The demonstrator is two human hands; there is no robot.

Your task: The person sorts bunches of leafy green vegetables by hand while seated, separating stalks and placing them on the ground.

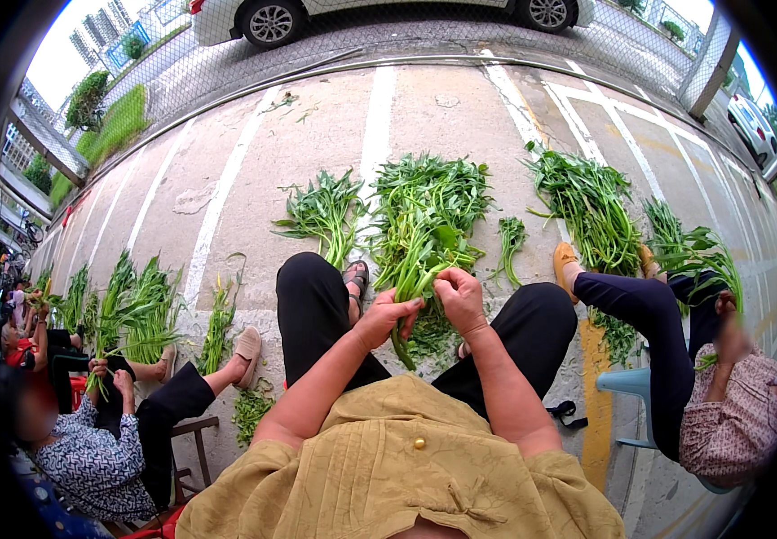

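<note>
Between my knees, my left hand is closed around a bunch of leafy greens with long hollow-looking stems, like water spinach. The cut stem ends stick out below that hand, and the leaves point away from me. My right hand is closed in a pinch at the right side of the same bunch; what lies between its fingertips is hidden. Just beyond, a large heap of the greens lies on the ground. A smaller pile is to its left, and a small bundle to its right.
At right, a seated person holds greens beside a big heap; a blue stool stands there. On the left, another seated person works near upright bunches. A chain-link fence and a white car are at the back.
</note>
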